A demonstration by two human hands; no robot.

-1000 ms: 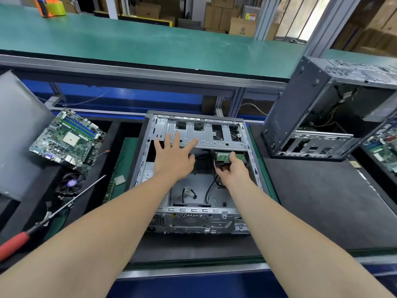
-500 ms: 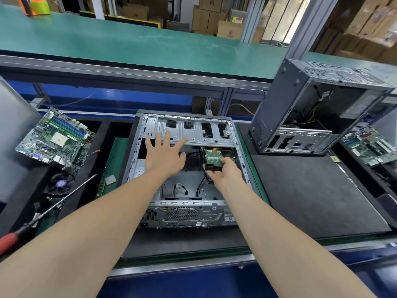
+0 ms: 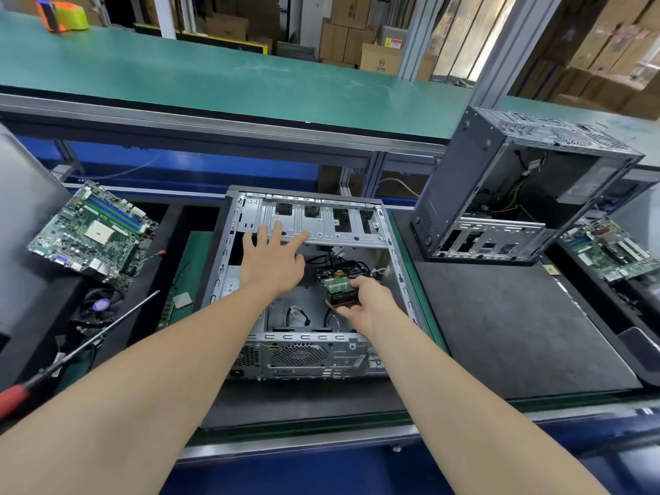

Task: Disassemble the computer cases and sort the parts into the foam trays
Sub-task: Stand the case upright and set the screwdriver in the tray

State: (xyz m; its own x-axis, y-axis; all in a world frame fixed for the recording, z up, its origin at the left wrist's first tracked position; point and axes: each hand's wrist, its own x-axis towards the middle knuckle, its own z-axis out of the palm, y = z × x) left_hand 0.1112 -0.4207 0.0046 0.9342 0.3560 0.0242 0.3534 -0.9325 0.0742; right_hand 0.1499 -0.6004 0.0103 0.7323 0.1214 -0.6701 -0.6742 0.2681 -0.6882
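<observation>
Since before, drive point(image 3: 337, 284) has slid rearward in case point(image 3: 307, 356), gripped by right hand point(image 3: 365, 304); left hand point(image 3: 273, 263) presses flat, fingers straight, against case. Likely dense, rigid, board exposed: hold edges

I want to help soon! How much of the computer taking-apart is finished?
Done: a motherboard and a fan already sit on the left foam tray. In hand: the right hand grips the hard drive inside the open case, while the left hand presses its metal bracket. Left: cables in that case, and the second case at right holds wires.
</observation>
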